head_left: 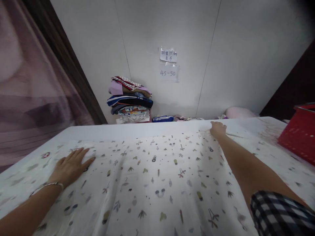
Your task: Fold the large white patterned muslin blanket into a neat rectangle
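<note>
A white cloth printed with small motifs (157, 173) lies spread across the table (137, 129). My left hand (71, 165) rests flat on it at the left, fingers stretched out; a silver bangle sits on that wrist. My right hand (218, 128) reaches to the cloth's far edge at the right, its fingers curled over that edge. A checked sleeve covers my right upper arm at the bottom right.
A stack of folded clothes (130, 101) stands against the white wall behind the table, with more small items along the wall's foot. A red basket (299, 134) sits on the table's right side. A sheer purple curtain (34, 98) hangs at left. Paper notes (168, 64) are stuck on the wall.
</note>
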{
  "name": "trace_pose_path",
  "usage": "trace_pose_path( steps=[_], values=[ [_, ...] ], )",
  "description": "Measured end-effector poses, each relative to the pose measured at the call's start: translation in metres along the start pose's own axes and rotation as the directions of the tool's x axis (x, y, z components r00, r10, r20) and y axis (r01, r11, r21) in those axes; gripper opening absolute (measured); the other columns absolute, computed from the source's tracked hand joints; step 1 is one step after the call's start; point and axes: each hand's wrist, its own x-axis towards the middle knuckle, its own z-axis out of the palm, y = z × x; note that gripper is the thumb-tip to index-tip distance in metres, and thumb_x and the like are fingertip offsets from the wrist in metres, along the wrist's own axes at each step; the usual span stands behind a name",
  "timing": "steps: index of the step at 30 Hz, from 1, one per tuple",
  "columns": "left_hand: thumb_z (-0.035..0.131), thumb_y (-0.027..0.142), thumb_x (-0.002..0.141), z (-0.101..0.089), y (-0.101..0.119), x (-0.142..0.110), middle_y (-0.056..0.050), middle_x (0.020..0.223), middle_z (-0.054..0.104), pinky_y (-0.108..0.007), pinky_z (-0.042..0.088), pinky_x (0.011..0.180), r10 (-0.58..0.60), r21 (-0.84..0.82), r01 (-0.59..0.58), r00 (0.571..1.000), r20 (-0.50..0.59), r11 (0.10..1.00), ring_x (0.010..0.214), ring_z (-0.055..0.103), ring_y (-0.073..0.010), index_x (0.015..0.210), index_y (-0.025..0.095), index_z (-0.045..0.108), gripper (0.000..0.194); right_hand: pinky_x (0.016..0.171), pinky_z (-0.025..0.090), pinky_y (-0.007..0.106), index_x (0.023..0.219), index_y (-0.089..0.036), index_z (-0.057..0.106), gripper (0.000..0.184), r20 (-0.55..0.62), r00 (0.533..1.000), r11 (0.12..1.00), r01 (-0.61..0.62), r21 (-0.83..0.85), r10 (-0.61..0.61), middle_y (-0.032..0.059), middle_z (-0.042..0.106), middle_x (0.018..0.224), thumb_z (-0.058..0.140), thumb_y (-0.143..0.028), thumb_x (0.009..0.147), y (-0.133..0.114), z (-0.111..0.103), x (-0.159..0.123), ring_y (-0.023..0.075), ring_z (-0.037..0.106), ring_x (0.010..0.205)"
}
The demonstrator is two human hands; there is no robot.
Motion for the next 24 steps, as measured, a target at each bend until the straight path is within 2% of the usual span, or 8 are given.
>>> trace_pose_path(
  steps=[4, 7, 9, 12, 16, 24],
  values=[
    [0.023, 0.052, 0.086, 0.000, -0.001, 0.000, -0.009, 0.148, 0.026, -0.047, 0.021, 0.105, 0.003, 0.007, -0.003, 1.000, -0.006, 1.000, 0.136, 0.020, -0.0245, 0.141, 0.016, 0.027, 0.066, 0.099, 0.031, 0.037, 0.120, -0.016, 0.057, 0.043, 0.069, 0.971, 0.973, 0.223, 0.060, -0.227, 0.0112, 0.052, 0.128, 0.039, -0.011, 0.081, -0.029, 0.007, -0.013, 0.0243, 0.041, 0.119],
    [0.024, 0.053, 0.086, 0.003, -0.003, 0.001, -0.009, 0.148, 0.026, -0.047, 0.019, 0.106, 0.000, 0.000, 0.000, 1.000, -0.001, 1.000, 0.136, 0.019, -0.0244, 0.141, 0.016, 0.027, 0.067, 0.096, 0.034, 0.028, 0.116, -0.022, 0.060, 0.035, 0.123, 0.923, 0.929, 0.353, 0.109, -0.365, 0.0058, 0.056, 0.123, 0.042, -0.020, 0.086, -0.060, 0.011, -0.022, 0.0199, 0.045, 0.114],
    [0.024, 0.054, 0.086, 0.004, -0.003, 0.001, -0.009, 0.148, 0.026, -0.047, 0.019, 0.106, -0.009, -0.010, 0.009, 1.000, -0.007, 1.000, 0.136, 0.018, -0.0246, 0.141, 0.016, 0.026, 0.068, 0.091, 0.038, 0.025, 0.117, -0.024, 0.059, 0.034, 0.162, 0.895, 0.907, 0.398, 0.134, -0.417, 0.0043, 0.055, 0.123, 0.044, -0.024, 0.086, -0.080, 0.015, -0.026, 0.0184, 0.049, 0.110],
    [0.021, 0.055, 0.086, 0.003, -0.002, -0.001, -0.009, 0.148, 0.025, -0.048, 0.019, 0.106, 0.000, -0.037, 0.000, 1.000, -0.021, 0.999, 0.135, 0.020, -0.0257, 0.141, 0.016, 0.026, 0.068, 0.079, 0.042, 0.024, 0.108, -0.023, 0.064, 0.030, 0.223, 0.881, 0.908, 0.395, 0.138, -0.417, 0.0068, 0.058, 0.116, 0.046, -0.020, 0.084, -0.101, 0.020, -0.031, 0.0189, 0.055, 0.100],
    [0.023, 0.056, 0.086, 0.000, 0.001, -0.002, -0.010, 0.148, 0.026, -0.049, 0.019, 0.105, -0.001, -0.069, 0.000, 1.000, -0.012, 0.998, 0.135, 0.020, -0.0274, 0.141, 0.015, 0.027, 0.069, 0.072, 0.042, 0.026, 0.093, -0.018, 0.067, 0.024, 0.252, 0.899, 0.933, 0.340, 0.116, -0.359, 0.0113, 0.060, 0.105, 0.045, -0.015, 0.083, -0.110, 0.023, -0.032, 0.0214, 0.058, 0.092],
    [0.023, 0.056, 0.087, 0.005, -0.003, 0.000, -0.011, 0.147, 0.027, -0.049, 0.018, 0.105, 0.014, -0.089, -0.017, 0.999, -0.029, 0.996, 0.135, 0.019, -0.0272, 0.141, 0.015, 0.027, 0.067, 0.077, 0.042, 0.029, 0.104, -0.015, 0.062, 0.034, 0.173, 0.953, 0.963, 0.223, 0.149, -0.247, 0.0128, 0.062, 0.103, 0.038, -0.010, 0.082, -0.113, 0.020, -0.015, 0.0224, 0.057, 0.094]
  ],
)
